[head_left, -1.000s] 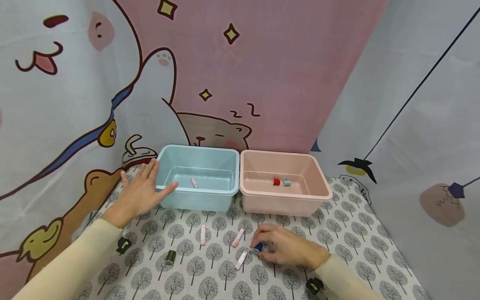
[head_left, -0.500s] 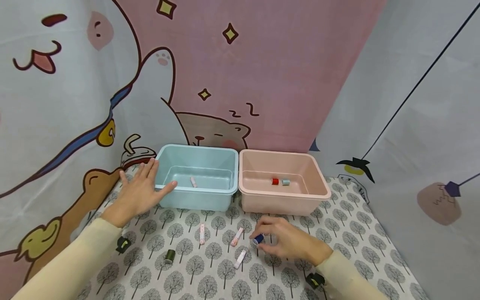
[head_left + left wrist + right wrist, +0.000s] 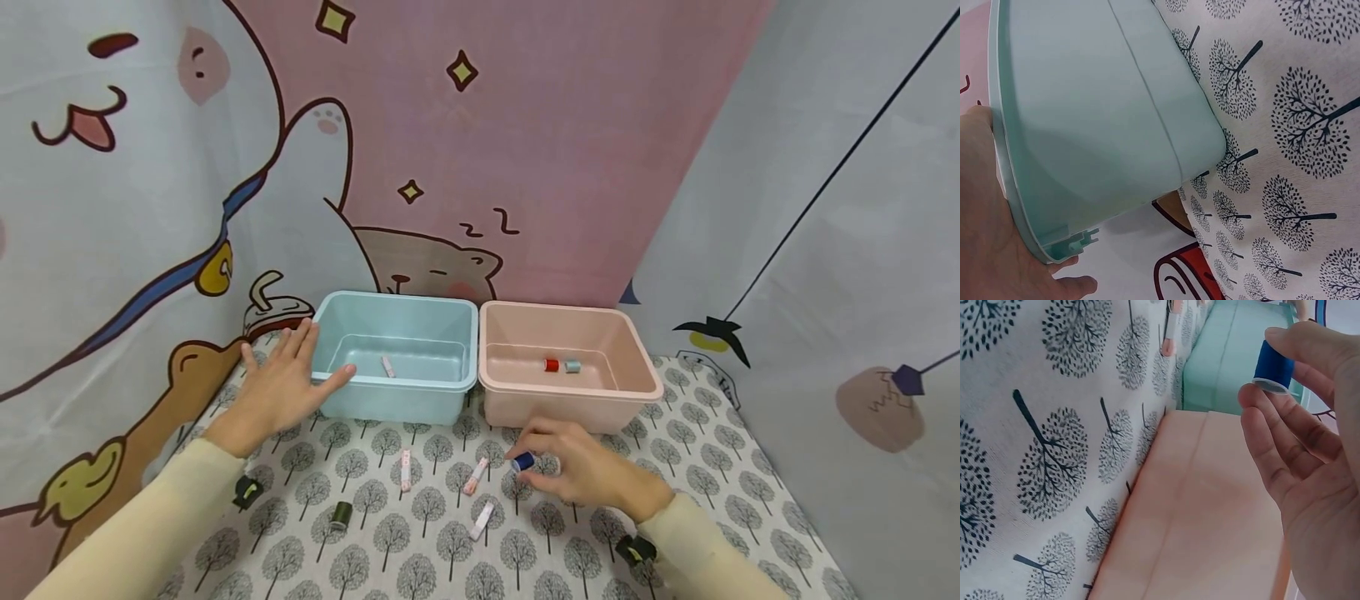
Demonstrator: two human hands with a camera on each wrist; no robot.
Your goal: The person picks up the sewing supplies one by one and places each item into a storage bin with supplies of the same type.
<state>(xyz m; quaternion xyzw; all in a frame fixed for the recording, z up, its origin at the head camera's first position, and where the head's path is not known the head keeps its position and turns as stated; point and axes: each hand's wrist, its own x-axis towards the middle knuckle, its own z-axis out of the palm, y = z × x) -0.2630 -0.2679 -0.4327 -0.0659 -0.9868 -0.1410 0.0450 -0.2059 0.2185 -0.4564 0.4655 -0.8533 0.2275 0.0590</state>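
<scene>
Between thumb and fingers, my right hand (image 3: pixel 577 467) pinches a blue thread spool (image 3: pixel 522 462), held just in front of the pink bin (image 3: pixel 570 408). The right wrist view shows the blue spool (image 3: pixel 1274 364) with its pale rim turned downward. My left hand (image 3: pixel 281 379) rests with spread, straight fingers at the left front corner of the light blue bin (image 3: pixel 393 402). In the left wrist view that hand (image 3: pixel 997 219) lies along the bin's rim. A red spool (image 3: pixel 552 365) and a pale blue spool (image 3: pixel 573 366) lie inside the pink bin.
A small pale pink strip (image 3: pixel 387 367) lies in the blue bin. On the tree-print cloth are a dark green spool (image 3: pixel 341 515), two pink patterned strips (image 3: pixel 406 471) and a whiter strip (image 3: pixel 482 521). A printed curtain (image 3: pixel 555 150) hangs behind the bins.
My right hand has lifted the blue spool off the cloth, away from the whiter strip, and moved it toward the pink bin. The left hand has stayed in place.
</scene>
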